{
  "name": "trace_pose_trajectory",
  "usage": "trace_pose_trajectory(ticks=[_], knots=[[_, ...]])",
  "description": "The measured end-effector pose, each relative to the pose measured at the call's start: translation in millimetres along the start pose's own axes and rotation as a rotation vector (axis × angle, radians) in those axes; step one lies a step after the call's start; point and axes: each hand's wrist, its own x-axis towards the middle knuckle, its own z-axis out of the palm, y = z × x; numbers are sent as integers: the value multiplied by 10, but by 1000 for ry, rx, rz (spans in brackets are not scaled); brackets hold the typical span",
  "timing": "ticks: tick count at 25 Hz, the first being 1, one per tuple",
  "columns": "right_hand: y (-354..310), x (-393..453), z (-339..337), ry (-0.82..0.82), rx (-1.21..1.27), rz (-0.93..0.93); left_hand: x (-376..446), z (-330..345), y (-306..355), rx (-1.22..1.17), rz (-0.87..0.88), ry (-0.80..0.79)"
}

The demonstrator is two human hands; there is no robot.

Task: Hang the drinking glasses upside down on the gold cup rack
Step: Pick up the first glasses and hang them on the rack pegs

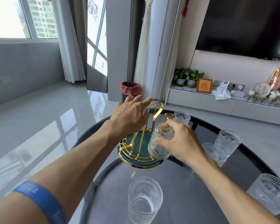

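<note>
The gold cup rack (155, 110) stands on a green round base (140, 147) on the dark glass table. My right hand (183, 141) grips an embossed clear glass (160, 143), upside down, over a rack prong on the right side. My left hand (131, 117) hovers by the rack's top loop with fingers spread, holding nothing. Another glass (182, 118) sits behind my right hand; I cannot tell if it rests on a prong. Loose upright glasses stand near the front edge (145, 201), at the right (228, 141) (215, 152) and at the far right (271, 193).
The round dark table (192, 191) has a raised rim. Behind it stands a bin with a red bag (130, 90). A white low cabinet (217, 101) with plants and ornaments runs along the right wall under a black screen.
</note>
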Motion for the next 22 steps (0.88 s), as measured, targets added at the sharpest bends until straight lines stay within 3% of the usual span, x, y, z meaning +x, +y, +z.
trace_pose_trajectory(ticks=[7,10,13,15,18,22], knots=[[24,-39,15,-50,-9,15,-42,0,40,-17,-44,-76],[50,-119,-1,-64,-5,31,-173,-97,148,-180,-115,-138],[149,-464,-19,19,88,41,-824,-55,333,-491,-177,82],[239,-757,-2,93,178,72,-1244,-93,454,-603,-157,115],[362,-1221,85,117,283,139,-1569,-146,552,-519,-47,-68],[374,-1606,181,10,345,214,-1872,27,613,-265,35,-401]])
